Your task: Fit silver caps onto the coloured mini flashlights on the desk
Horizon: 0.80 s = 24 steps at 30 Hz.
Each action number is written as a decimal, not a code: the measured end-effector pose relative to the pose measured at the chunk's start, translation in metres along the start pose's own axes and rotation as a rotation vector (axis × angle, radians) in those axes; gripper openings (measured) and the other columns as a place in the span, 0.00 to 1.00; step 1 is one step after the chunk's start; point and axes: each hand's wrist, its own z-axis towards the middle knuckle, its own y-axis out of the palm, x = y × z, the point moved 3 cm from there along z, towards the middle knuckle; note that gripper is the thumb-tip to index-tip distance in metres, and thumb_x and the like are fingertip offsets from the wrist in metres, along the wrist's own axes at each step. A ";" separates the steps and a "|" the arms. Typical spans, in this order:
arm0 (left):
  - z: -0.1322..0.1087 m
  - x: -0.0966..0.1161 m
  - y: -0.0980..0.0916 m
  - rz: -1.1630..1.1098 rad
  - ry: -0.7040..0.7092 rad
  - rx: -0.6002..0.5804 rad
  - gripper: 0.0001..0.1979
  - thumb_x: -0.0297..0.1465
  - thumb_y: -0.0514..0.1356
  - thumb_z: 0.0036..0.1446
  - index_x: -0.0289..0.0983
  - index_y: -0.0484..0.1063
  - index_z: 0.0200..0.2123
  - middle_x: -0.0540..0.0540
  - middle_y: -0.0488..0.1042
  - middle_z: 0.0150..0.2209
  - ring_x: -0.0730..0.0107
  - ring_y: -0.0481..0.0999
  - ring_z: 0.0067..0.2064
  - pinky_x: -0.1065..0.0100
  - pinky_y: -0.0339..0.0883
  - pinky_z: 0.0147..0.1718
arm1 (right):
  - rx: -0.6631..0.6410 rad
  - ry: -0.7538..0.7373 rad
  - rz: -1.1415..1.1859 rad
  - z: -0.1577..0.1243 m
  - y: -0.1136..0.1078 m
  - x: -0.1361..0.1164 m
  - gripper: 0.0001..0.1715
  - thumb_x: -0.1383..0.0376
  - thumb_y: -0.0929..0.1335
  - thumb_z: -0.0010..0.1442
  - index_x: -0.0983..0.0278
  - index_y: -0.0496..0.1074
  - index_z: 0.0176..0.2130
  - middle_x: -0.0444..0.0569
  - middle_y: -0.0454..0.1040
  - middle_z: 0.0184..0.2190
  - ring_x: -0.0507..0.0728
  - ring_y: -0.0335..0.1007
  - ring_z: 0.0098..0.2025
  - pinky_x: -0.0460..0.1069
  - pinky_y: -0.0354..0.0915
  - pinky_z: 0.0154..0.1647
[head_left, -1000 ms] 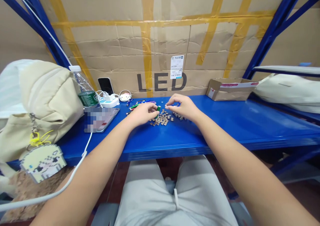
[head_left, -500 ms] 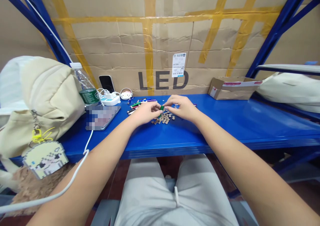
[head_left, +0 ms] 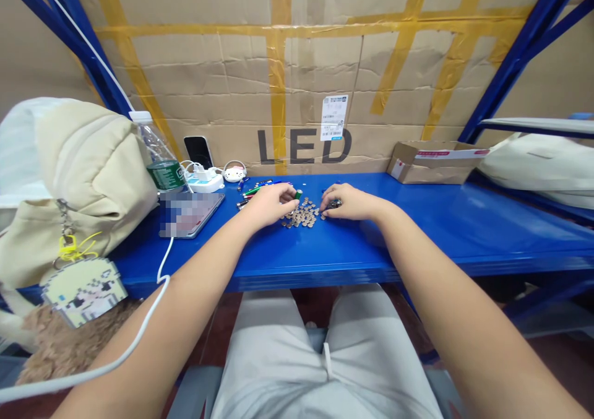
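On the blue tabletop lies a loose pile of small round metal discs point(head_left: 302, 216), like button cells. My left hand point(head_left: 273, 203) is just left of the pile, thumb and fingers pinching a small green cylinder point(head_left: 298, 194) held upright. To the right of the pile, my right hand point(head_left: 348, 202) has its fingers curled down, the tips at a single disc point(head_left: 323, 217) at the pile's edge. Whether that disc is pinched is too small to tell. Some dark, shiny small items point(head_left: 335, 203) show under its palm, partly hidden. Several pens point(head_left: 253, 191) lie behind my left hand.
At the left are a beige bag point(head_left: 99, 165), a bottle point(head_left: 160, 159), a tablet point(head_left: 199, 215) with a white cable, and a power strip point(head_left: 206, 182). An open cardboard box point(head_left: 431, 162) stands at the back right. Taped cardboard point(head_left: 223, 97) closes off the back.
My right hand has left the green cylinder and moved right and down to the edge of the disc pile. My left hand keeps the cylinder. The camera view has shifted slightly.
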 end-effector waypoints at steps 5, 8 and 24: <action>-0.001 0.002 -0.002 -0.008 -0.009 0.009 0.09 0.33 0.60 0.53 0.36 0.73 0.38 0.47 0.78 0.37 0.68 0.76 0.38 0.67 0.70 0.41 | -0.125 0.004 0.011 -0.003 -0.001 -0.004 0.12 0.62 0.69 0.51 0.57 0.79 0.38 0.48 0.75 0.44 0.59 0.68 0.50 0.53 0.61 0.56; -0.001 0.002 -0.002 -0.007 -0.009 0.002 0.09 0.32 0.60 0.53 0.36 0.73 0.38 0.47 0.78 0.37 0.68 0.76 0.39 0.67 0.70 0.41 | -0.153 0.021 0.019 -0.004 0.000 -0.002 0.12 0.60 0.70 0.51 0.57 0.79 0.38 0.47 0.75 0.44 0.59 0.69 0.49 0.53 0.62 0.55; -0.004 0.009 0.005 0.041 0.118 -0.098 0.10 0.34 0.58 0.54 0.38 0.73 0.38 0.48 0.78 0.38 0.66 0.76 0.40 0.65 0.69 0.42 | 0.313 -0.157 0.360 0.004 -0.008 -0.035 0.09 0.59 0.70 0.53 0.60 0.77 0.35 0.50 0.74 0.44 0.58 0.69 0.49 0.56 0.62 0.55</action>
